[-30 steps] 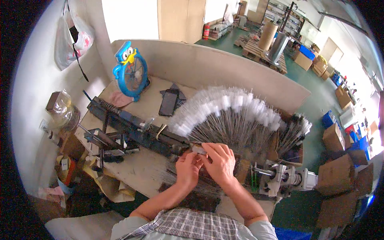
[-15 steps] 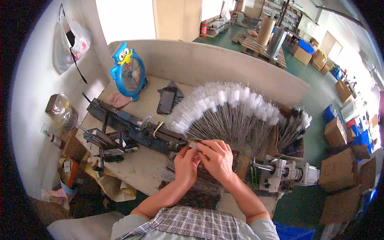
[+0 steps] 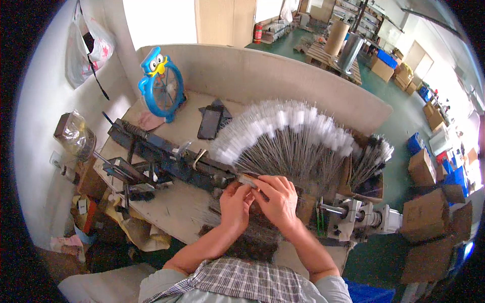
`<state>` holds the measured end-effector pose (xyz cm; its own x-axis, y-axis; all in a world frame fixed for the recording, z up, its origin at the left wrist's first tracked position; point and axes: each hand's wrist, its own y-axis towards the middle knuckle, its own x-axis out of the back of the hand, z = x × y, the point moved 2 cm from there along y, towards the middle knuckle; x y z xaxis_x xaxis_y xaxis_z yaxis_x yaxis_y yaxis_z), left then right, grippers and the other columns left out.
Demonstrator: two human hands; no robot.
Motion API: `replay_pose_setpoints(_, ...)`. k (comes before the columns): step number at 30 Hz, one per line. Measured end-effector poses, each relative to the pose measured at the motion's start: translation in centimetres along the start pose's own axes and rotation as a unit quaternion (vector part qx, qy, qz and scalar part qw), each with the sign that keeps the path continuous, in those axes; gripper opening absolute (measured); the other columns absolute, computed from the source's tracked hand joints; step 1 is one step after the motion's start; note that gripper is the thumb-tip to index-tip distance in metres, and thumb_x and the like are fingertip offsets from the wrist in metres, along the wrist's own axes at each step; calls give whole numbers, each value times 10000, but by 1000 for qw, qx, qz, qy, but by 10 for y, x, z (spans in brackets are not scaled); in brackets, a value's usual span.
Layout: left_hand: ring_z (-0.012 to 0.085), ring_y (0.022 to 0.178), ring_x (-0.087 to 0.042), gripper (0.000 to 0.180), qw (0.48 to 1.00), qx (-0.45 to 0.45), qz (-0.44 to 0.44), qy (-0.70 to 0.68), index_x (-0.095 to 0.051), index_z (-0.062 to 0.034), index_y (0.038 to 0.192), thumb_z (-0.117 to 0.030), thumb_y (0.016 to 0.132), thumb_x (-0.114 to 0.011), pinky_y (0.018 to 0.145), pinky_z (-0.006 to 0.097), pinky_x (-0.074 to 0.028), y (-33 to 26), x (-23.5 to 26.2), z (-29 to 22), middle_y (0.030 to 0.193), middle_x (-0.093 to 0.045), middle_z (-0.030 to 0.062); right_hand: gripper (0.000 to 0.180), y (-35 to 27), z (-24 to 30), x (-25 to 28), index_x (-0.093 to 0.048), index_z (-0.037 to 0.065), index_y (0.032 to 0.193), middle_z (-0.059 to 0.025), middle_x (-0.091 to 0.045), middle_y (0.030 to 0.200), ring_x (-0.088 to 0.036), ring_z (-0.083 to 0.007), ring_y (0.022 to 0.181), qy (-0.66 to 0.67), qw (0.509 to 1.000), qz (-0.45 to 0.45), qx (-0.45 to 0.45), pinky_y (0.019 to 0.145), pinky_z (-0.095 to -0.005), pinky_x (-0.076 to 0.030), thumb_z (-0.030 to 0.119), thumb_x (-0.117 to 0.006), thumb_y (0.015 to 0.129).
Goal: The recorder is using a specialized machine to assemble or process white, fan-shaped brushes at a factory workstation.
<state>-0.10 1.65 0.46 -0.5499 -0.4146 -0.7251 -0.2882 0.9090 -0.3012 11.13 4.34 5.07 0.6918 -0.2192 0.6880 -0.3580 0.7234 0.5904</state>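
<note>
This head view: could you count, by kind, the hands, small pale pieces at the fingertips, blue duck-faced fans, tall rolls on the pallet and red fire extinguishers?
Hands (left hand, right hand): 2
Small pale piece: 1
Blue duck-faced fan: 1
Rolls on the pallet (tan roll, silver roll): 2
Red fire extinguisher: 1
Total: 7

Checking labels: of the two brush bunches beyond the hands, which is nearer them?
The wide white bunch, fanned out just beyond the right hand; the darker bunch is farther right.

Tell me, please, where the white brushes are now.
In the head view, the white brushes fan out mostly right of centre, beyond the right hand and left of the darker brushes.
</note>
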Motion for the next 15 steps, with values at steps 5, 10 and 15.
replay_pose_setpoints(5,160,847,-581,96,1000,-1,13,-4,-545,-9,920,1,825,-546,755,286,-485,3,2,2,932,-586,88,247,3,2,6,-681,99,913,-27,-634,952,-585,-226,871,-11,1000,-6,1,762,-351,-458,154,-714,674)
replay_pose_setpoints(10,187,845,-580,113,999,1,9,44,-531,1,945,-56,848,-529,802,315,-485,3,1,0,915,-578,96,228,5,7,13,-670,102,913,-24,-628,943,-578,-220,875,-13,1000,0,-3,761,-350,-450,176,-694,699)
replay_pose_setpoints(15,235,891,-574,372,998,47,-8,-51,-513,-17,1022,-359,933,-396,827,368,-482,3,5,-4,981,-573,115,159,-6,-5,14,-666,106,865,-12,-622,837,-566,-214,839,-63,995,71,-38,765,-352,-433,185,-662,727)
